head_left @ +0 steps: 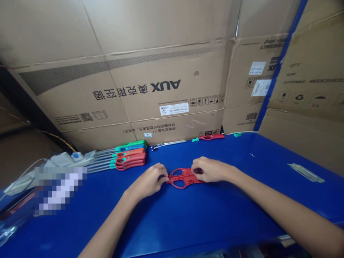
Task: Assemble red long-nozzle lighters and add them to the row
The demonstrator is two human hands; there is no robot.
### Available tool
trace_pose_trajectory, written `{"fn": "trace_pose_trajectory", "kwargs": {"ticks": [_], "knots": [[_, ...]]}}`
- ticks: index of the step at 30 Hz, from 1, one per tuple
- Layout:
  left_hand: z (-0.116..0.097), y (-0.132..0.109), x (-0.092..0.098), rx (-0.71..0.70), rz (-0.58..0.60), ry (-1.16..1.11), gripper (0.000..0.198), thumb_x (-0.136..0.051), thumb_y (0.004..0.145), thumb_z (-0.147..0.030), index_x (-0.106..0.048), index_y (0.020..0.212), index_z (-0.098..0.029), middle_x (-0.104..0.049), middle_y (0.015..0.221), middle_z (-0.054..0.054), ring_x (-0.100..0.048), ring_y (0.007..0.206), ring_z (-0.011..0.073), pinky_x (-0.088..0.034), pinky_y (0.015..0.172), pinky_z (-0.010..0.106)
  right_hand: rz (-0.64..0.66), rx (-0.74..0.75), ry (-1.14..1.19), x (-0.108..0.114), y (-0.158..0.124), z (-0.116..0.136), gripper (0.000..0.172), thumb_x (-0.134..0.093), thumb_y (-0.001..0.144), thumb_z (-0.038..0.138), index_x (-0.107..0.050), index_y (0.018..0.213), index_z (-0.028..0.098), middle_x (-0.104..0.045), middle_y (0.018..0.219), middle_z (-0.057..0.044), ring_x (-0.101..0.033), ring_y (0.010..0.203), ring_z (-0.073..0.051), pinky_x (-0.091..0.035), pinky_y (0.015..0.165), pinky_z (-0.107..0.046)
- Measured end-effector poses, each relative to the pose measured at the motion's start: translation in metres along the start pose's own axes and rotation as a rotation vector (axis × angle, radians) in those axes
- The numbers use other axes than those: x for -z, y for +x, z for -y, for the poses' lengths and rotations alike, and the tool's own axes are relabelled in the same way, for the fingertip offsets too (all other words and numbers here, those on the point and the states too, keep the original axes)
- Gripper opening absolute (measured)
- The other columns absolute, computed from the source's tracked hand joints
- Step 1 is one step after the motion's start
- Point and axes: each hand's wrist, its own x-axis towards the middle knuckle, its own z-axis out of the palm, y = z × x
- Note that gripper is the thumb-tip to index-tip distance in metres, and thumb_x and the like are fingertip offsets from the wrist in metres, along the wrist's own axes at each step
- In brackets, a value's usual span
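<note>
A red plastic lighter casing (185, 178) lies on the blue table, its inner side up, showing two loop-shaped openings at the left. My left hand (157, 179) is closed in a pinch at the casing's left tip. Over the right part of the casing, my right hand (208, 169) is curled round a dark, glossy rounded piece (198, 171), whose kind I cannot make out. Those fingers hide the casing's right end. To the left lies a stack of long-necked lighters (130, 157) with red, orange, blue and green handles and teal triggers.
Along the back of the blue table (166, 222) lie thin metal rods (172, 143), a red lighter part (212, 137) and small teal pieces (237, 134). Clear strips (306, 172) lie at right. Cardboard (161, 71) walls the back. A white power strip (61, 159) sits left.
</note>
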Motion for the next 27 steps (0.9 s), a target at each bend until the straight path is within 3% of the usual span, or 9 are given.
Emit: {"fn": "trace_pose_trajectory", "kwargs": {"ticks": [27], "knots": [[-0.0027, -0.0016, 0.0043, 0.037, 0.037, 0.043, 0.014, -0.056, 0.089, -0.013, -0.067, 0.08, -0.017, -0.066, 0.091, 0.005, -0.06, 0.089, 0.0187, -0.047, 0.08, 0.028, -0.021, 0.039, 0.009, -0.0055, 0.0019, 0.0001, 0.015, -0.053, 0.081, 0.016, -0.068, 0.084, 0.016, -0.066, 0.094, -0.009, -0.059, 0.084, -0.02, -0.039, 0.063, -0.026]]}}
